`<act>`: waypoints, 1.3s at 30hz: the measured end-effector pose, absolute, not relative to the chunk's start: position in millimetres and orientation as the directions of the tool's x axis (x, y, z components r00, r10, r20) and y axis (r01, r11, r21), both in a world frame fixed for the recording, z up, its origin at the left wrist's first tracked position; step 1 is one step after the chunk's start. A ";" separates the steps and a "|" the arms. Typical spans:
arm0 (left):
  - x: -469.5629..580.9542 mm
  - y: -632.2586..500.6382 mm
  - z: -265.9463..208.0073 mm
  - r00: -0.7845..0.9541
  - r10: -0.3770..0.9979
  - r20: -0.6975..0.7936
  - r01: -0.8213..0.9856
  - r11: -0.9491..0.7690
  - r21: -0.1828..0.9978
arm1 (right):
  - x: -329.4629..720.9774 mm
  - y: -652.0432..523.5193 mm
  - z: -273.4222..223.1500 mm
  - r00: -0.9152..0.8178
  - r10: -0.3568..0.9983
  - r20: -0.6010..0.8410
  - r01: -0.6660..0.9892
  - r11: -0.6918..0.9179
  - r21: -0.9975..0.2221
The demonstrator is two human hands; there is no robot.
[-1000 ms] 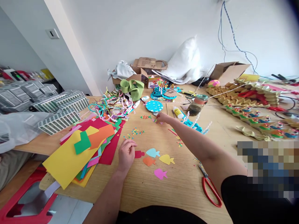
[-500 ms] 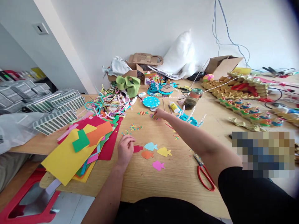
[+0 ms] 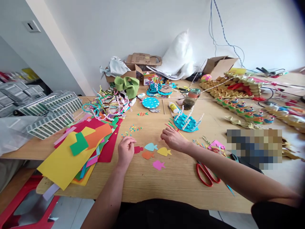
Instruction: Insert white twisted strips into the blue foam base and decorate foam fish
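My left hand [image 3: 126,150] rests on the table with curled fingers, beside a red paper cutout [image 3: 138,149]; the inside of the fingers is hidden. Above the table, my right hand [image 3: 173,139] is closed with fingertips pointing left; whatever they hold, if anything, does not show. Between and below the hands lie fish-shaped paper cutouts: light blue [image 3: 150,146], orange [image 3: 147,155], yellow [image 3: 164,151] and pink [image 3: 158,164]. Behind my right hand are thin coloured paper strips [image 3: 170,124]. Farther back, a striped paper fish [image 3: 142,114] lies below a blue spotted disc [image 3: 150,102].
Coloured paper sheets [image 3: 59,159] are piled at left, with small paper bits [image 3: 135,128] nearby. Red-handled scissors [image 3: 205,175] lie under my right forearm. A blue base with twisted stems [image 3: 187,122], glue bottle [image 3: 173,107] and glass jar [image 3: 192,99] stand behind; egg trays [image 3: 228,86] fill the right.
My right hand has come back from beside the blue disc toward me, uncovering the blue base. The colourful piece under its fingers no longer shows there. My left hand has stayed put.
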State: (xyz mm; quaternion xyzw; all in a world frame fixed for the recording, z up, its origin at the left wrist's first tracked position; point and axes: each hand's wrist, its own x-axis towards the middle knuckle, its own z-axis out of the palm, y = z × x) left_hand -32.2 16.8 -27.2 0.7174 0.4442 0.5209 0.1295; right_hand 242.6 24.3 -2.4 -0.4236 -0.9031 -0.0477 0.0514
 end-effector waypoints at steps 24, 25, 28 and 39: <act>-30.7 16.0 -28.2 0.081 0.795 0.601 0.528 -0.546 0.651 | 249.9 3.3 2.3 -0.607 0.794 0.015 0.789 0.606 -0.100; -30.5 16.0 -28.7 0.079 0.796 0.600 0.528 -0.544 0.652 | 250.2 7.0 2.8 -0.599 0.800 0.039 0.789 0.597 -0.141; -29.9 16.4 -30.3 0.080 0.799 0.596 0.525 -0.542 0.656 | 244.0 30.5 6.6 -0.556 0.821 0.132 0.782 0.570 -0.253; -29.9 17.3 -34.9 0.050 0.818 0.573 0.544 -0.503 0.671 | 172.4 202.6 20.6 -0.282 0.955 -0.094 0.924 0.244 -0.294</act>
